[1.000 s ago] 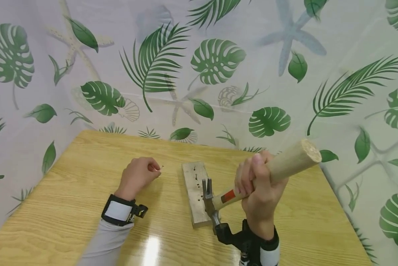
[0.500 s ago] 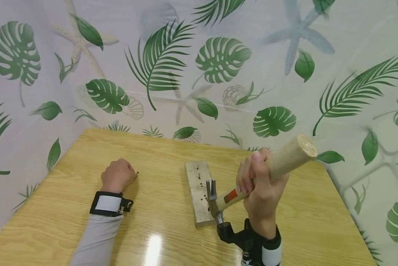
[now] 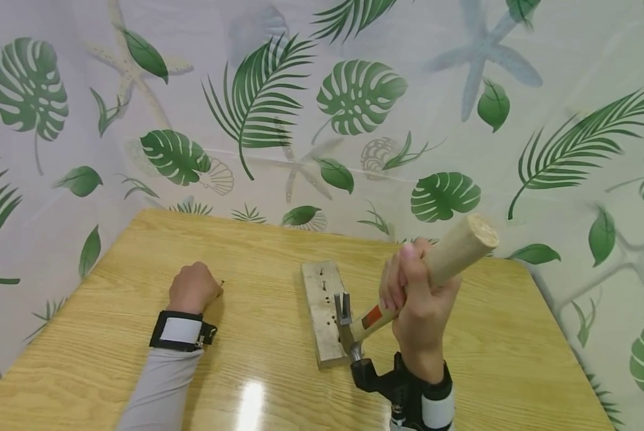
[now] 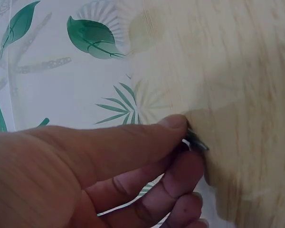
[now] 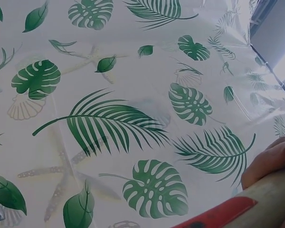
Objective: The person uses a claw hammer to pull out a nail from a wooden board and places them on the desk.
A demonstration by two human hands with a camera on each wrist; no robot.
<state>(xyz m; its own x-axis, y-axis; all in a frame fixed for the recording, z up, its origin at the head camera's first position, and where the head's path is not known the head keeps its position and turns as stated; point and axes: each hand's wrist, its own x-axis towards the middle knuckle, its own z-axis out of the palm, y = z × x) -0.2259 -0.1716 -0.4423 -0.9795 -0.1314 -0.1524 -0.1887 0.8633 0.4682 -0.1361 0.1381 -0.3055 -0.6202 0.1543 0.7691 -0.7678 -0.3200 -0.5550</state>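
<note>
My left hand (image 3: 194, 287) is low over the left part of the table, pinching a small dark nail (image 4: 197, 141) between thumb and fingertip. Only a short piece of it sticks out; the rest is hidden by the fingers. My right hand (image 3: 420, 293) grips the wooden handle of a claw hammer (image 3: 459, 248), with the butt end pointing up and right. The hammer's steel head (image 3: 346, 335) overlaps the right edge of a pale wooden block (image 3: 322, 335). Two nails (image 3: 324, 286) stand near the block's far end, with several dark holes below them.
The wood-grain table (image 3: 268, 335) spreads around the block and both hands. A white cloth (image 3: 279, 102) printed with green leaves and starfish hangs behind the table's far edge. Both wrists wear camera straps (image 3: 181, 330).
My left hand has moved left, away from the block, then stayed nearly still with the nail. The hammer handle has tipped slightly left in my right hand; its head stays by the block.
</note>
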